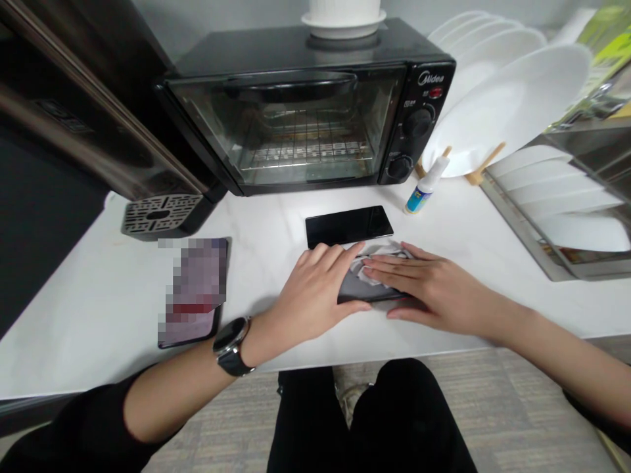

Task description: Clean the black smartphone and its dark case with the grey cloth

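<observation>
A flat dark grey phone (355, 289) lies on the white counter (276, 230) near its front edge. My left hand (315, 289) grips its left end, thumb along the near side and fingers along the far side. With its fingers closed over a crumpled white tissue (377, 248), my right hand (438, 289) presses it onto the top of the phone. Part of the tissue and the phone's right end are hidden under that hand. Just beyond lies a second phone (349, 225), black and glossy.
Behind stands a black toaster oven (296, 131) with a white pot (345, 16) on top. A small spray bottle (420, 196) stands beside white plates (503, 98) in a wooden rack. Left are a blurred-out phone (197, 282) and a drip tray (160, 217); a dish rack (542, 243) is right.
</observation>
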`<action>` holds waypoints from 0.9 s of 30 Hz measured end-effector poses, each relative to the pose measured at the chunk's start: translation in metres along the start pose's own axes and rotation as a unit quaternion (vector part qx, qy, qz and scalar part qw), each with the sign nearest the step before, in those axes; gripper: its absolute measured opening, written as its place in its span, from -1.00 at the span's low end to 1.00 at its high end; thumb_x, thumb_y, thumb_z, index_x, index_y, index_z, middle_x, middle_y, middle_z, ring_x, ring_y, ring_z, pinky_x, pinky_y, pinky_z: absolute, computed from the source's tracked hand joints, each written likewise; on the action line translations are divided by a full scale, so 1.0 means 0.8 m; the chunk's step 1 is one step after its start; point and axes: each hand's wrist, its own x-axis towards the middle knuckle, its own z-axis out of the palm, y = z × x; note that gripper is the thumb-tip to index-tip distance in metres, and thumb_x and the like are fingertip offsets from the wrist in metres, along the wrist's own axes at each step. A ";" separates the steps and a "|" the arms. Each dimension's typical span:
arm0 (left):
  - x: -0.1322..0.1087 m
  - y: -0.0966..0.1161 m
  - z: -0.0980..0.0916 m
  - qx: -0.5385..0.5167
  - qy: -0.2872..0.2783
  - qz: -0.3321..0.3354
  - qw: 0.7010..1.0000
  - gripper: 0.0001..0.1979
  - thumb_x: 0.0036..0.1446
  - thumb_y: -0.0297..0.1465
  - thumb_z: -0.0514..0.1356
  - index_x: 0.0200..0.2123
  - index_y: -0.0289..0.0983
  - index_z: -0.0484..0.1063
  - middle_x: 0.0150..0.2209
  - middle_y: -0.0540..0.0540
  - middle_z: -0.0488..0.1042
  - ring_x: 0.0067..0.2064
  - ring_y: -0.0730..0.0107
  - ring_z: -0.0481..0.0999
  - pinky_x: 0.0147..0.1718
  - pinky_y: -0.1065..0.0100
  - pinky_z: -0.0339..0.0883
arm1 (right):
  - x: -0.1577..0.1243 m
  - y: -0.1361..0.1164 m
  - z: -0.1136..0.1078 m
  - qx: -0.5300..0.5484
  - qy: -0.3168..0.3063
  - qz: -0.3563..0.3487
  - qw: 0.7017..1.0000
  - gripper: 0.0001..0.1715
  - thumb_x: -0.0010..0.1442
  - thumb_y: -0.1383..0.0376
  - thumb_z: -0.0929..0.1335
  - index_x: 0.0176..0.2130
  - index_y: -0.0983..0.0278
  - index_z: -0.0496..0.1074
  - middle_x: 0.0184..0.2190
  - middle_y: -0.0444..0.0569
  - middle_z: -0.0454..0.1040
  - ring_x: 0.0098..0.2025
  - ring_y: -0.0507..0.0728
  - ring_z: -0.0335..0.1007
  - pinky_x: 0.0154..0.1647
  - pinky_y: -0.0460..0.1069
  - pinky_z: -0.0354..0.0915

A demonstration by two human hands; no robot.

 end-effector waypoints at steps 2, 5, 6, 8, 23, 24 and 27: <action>0.000 0.002 0.001 0.014 0.005 -0.002 1.000 -0.03 0.20 0.04 0.37 0.48 -0.26 0.07 0.16 -0.19 0.46 0.11 -0.01 0.38 0.09 0.03 0.31 | -0.032 0.006 -0.010 -0.026 0.011 0.044 0.999 -0.27 0.46 0.06 0.33 0.49 0.15 0.15 0.43 0.01 0.33 0.43 0.26 0.32 0.54 0.40 0.06; 0.000 0.005 0.000 0.017 0.003 0.003 1.000 -0.03 0.23 0.05 0.34 0.50 -0.27 0.03 0.18 -0.21 0.47 0.12 -0.02 0.38 0.09 0.03 0.30 | -0.061 0.000 -0.015 -0.020 0.030 0.059 0.998 -0.20 0.39 0.06 0.39 0.49 0.12 0.17 0.39 0.00 0.38 0.39 0.32 0.37 0.57 0.42 -0.03; 0.000 0.006 0.000 0.013 0.002 0.005 1.000 -0.03 0.23 0.04 0.34 0.50 -0.27 0.02 0.19 -0.21 0.46 0.13 -0.02 0.38 0.09 0.04 0.29 | -0.061 -0.006 -0.014 -0.003 0.031 0.047 0.998 -0.18 0.37 0.07 0.41 0.48 0.14 0.18 0.40 0.01 0.37 0.39 0.32 0.36 0.58 0.41 -0.06; -0.001 0.007 -0.001 0.002 0.003 0.014 1.000 -0.04 0.23 0.01 0.35 0.49 -0.27 0.03 0.21 -0.20 0.45 0.14 0.00 0.37 0.14 0.05 0.28 | -0.048 -0.022 -0.008 0.044 0.023 0.014 0.999 -0.21 0.38 0.15 0.41 0.47 0.19 0.20 0.41 0.02 0.35 0.41 0.28 0.34 0.61 0.34 -0.09; -0.002 0.004 -0.004 0.022 -0.007 0.004 1.000 -0.04 0.21 0.05 0.36 0.48 -0.25 0.07 0.22 -0.19 0.45 0.14 0.00 0.38 0.11 0.05 0.27 | -0.038 0.004 -0.016 0.008 0.047 0.064 0.997 -0.35 0.42 0.11 0.38 0.41 0.05 0.31 0.32 -0.06 0.48 0.29 0.28 0.49 0.52 0.39 0.13; -0.002 0.005 -0.005 0.022 -0.010 0.005 1.000 -0.04 0.22 0.04 0.36 0.48 -0.24 0.06 0.21 -0.19 0.45 0.14 0.00 0.38 0.11 0.05 0.26 | -0.050 0.007 -0.019 0.006 0.056 0.062 0.997 -0.33 0.39 0.12 0.40 0.42 0.03 0.31 0.29 -0.09 0.51 0.27 0.27 0.52 0.54 0.38 0.10; -0.003 0.006 -0.006 0.020 -0.013 0.007 1.000 -0.06 0.24 0.02 0.35 0.49 -0.23 0.05 0.20 -0.20 0.46 0.14 0.00 0.38 0.12 0.05 0.26 | -0.060 0.004 -0.018 0.045 0.058 0.012 0.997 -0.26 0.35 0.16 0.43 0.43 0.06 0.28 0.26 -0.08 0.55 0.28 0.24 0.51 0.59 0.31 -0.01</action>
